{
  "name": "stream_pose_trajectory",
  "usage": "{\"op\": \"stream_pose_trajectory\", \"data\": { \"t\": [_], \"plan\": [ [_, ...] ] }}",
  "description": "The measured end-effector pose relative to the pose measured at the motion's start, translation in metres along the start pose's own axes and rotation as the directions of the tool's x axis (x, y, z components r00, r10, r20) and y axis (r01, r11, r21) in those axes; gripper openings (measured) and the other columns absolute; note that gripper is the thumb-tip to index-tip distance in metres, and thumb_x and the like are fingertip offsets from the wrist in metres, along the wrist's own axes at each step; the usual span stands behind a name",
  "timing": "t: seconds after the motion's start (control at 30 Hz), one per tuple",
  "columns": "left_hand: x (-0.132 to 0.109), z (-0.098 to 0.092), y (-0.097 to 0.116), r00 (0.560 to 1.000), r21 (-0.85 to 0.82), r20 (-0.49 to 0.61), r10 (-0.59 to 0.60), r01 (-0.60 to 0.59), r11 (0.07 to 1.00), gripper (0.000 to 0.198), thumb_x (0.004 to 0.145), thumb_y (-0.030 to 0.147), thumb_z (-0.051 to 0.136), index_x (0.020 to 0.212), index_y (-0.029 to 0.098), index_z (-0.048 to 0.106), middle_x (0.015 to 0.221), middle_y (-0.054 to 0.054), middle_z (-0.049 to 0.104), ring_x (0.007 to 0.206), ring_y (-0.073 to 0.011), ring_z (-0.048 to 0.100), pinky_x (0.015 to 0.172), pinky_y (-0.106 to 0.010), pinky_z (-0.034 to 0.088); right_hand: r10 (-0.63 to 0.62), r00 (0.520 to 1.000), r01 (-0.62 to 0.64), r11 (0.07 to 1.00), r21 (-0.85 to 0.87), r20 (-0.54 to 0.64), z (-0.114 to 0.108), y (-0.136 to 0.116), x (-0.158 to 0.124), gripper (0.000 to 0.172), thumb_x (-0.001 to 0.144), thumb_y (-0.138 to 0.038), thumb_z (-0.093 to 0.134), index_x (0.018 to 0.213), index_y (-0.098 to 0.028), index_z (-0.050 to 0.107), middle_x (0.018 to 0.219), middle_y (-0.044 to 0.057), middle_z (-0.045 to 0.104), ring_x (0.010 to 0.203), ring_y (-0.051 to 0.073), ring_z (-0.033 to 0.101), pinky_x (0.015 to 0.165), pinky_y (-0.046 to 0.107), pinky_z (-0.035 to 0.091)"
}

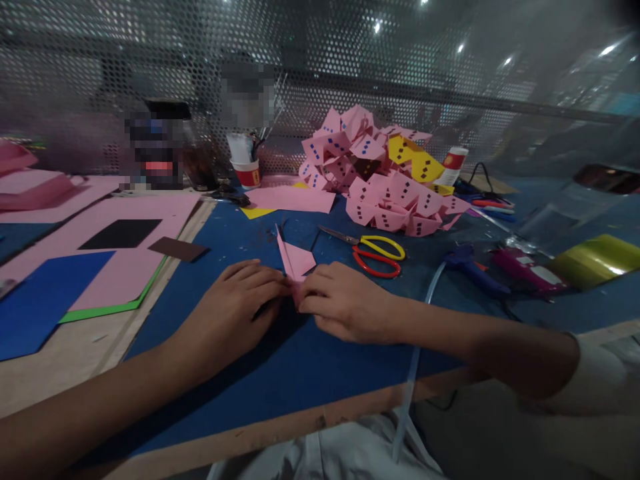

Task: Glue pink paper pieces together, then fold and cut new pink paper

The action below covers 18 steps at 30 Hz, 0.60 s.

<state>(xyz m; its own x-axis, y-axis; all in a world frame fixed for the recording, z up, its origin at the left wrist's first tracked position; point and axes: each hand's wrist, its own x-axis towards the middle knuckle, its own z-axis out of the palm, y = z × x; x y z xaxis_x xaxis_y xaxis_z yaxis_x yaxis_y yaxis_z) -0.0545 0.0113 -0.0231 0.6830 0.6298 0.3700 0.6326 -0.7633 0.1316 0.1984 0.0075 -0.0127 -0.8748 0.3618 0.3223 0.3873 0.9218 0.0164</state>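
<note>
A small folded pink paper piece stands between my hands over the blue table surface. My left hand pinches its lower left side, fingers pressed together. From the right, my right hand grips its lower right side with curled fingers. The paper's lower end is partly hidden by the fingers, while a pointed fold and a flap show above them. Just beyond my right hand lie scissors with one yellow and one red handle, blades partly apart.
Folded pink and yellow pieces are heaped at the back. Coloured sheets lie left. A blue glue gun, a magenta tool and yellow tape are right. A paper cup stands behind. A clear stick crosses the front edge.
</note>
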Motion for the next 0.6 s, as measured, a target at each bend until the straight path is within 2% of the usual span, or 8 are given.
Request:
{"op": "stream_pose_trajectory", "data": {
  "t": [0.1, 0.17, 0.27, 0.33, 0.4, 0.5, 0.6],
  "plan": [
    [0.000, 0.001, 0.000, 1.000, 0.003, -0.002, -0.004, 0.004, 1.000, 0.026, 0.097, 0.016, 0.052, 0.110, 0.025, 0.073, 0.120, -0.003, 0.079, 0.110, -0.0237, 0.071, 0.114, -0.050, 0.042, -0.067, 0.997, 0.071, 0.992, -0.103, 0.039, -0.004, -0.003, 0.001, 0.015, 0.100, -0.016, 0.055, 0.107, -0.015, 0.069, 0.117, 0.011, 0.070, 0.103, 0.026, 0.055, 0.087, 0.042, 0.042],
    [0.000, 0.001, 0.000, 1.000, 0.010, 0.001, -0.007, 0.007, 1.000, 0.026, 0.098, 0.016, 0.051, 0.110, 0.024, 0.073, 0.120, -0.004, 0.079, 0.110, -0.0236, 0.071, 0.114, -0.050, 0.042, -0.067, 0.997, 0.070, 0.991, -0.117, 0.030, -0.004, -0.003, 0.001, 0.017, 0.100, -0.016, 0.054, 0.107, -0.015, 0.069, 0.118, 0.011, 0.070, 0.103, 0.026, 0.056, 0.087, 0.042, 0.041],
    [0.000, 0.001, -0.001, 1.000, 0.008, 0.007, 0.003, -0.003, 1.000, 0.026, 0.098, 0.017, 0.051, 0.110, 0.025, 0.074, 0.120, -0.004, 0.079, 0.110, -0.0229, 0.071, 0.114, -0.048, 0.042, 0.031, 0.998, -0.031, 0.999, 0.011, -0.055, 0.000, 0.002, 0.000, 0.020, 0.097, -0.011, 0.056, 0.110, -0.017, 0.070, 0.114, 0.009, 0.073, 0.106, 0.025, 0.059, 0.090, 0.041, 0.040],
    [0.000, 0.000, -0.001, 1.000, -0.002, 0.014, -0.002, 0.002, 1.000, 0.027, 0.097, 0.017, 0.052, 0.109, 0.025, 0.074, 0.120, -0.004, 0.079, 0.110, -0.0226, 0.071, 0.116, -0.048, 0.041, 0.130, 0.981, -0.114, 0.986, 0.120, -0.143, 0.002, 0.007, -0.001, 0.024, 0.097, -0.005, 0.054, 0.105, -0.019, 0.071, 0.108, 0.007, 0.073, 0.104, 0.022, 0.062, 0.089, 0.039, 0.041],
    [0.000, 0.000, -0.002, 1.000, -0.020, 0.018, -0.011, 0.011, 1.000, 0.027, 0.096, 0.016, 0.052, 0.107, 0.025, 0.075, 0.119, -0.003, 0.079, 0.110, -0.0229, 0.072, 0.116, -0.049, 0.040, 0.181, 0.962, -0.144, 0.973, 0.183, -0.205, 0.002, 0.010, -0.001, 0.026, 0.097, -0.004, 0.052, 0.100, -0.019, 0.072, 0.105, 0.007, 0.073, 0.102, 0.021, 0.063, 0.089, 0.038, 0.042],
    [0.000, 0.000, -0.003, 1.000, -0.038, 0.018, -0.010, 0.011, 0.999, 0.026, 0.096, 0.017, 0.053, 0.109, 0.025, 0.075, 0.119, -0.003, 0.080, 0.110, -0.0233, 0.072, 0.116, -0.049, 0.041, 0.147, 0.965, -0.114, 0.981, 0.157, -0.218, 0.002, 0.011, -0.002, 0.025, 0.098, -0.005, 0.053, 0.099, -0.020, 0.073, 0.104, 0.007, 0.073, 0.102, 0.022, 0.063, 0.089, 0.039, 0.042],
    [0.000, 0.000, -0.003, 1.000, -0.021, 0.015, -0.003, 0.003, 1.000, 0.026, 0.097, 0.018, 0.053, 0.110, 0.025, 0.074, 0.120, -0.003, 0.079, 0.110, -0.0231, 0.071, 0.116, -0.049, 0.040, 0.075, 0.987, -0.069, 0.997, 0.043, -0.143, 0.004, 0.009, -0.003, 0.021, 0.099, -0.009, 0.054, 0.102, -0.019, 0.073, 0.106, 0.008, 0.073, 0.102, 0.024, 0.061, 0.090, 0.041, 0.041]
  ]
}}
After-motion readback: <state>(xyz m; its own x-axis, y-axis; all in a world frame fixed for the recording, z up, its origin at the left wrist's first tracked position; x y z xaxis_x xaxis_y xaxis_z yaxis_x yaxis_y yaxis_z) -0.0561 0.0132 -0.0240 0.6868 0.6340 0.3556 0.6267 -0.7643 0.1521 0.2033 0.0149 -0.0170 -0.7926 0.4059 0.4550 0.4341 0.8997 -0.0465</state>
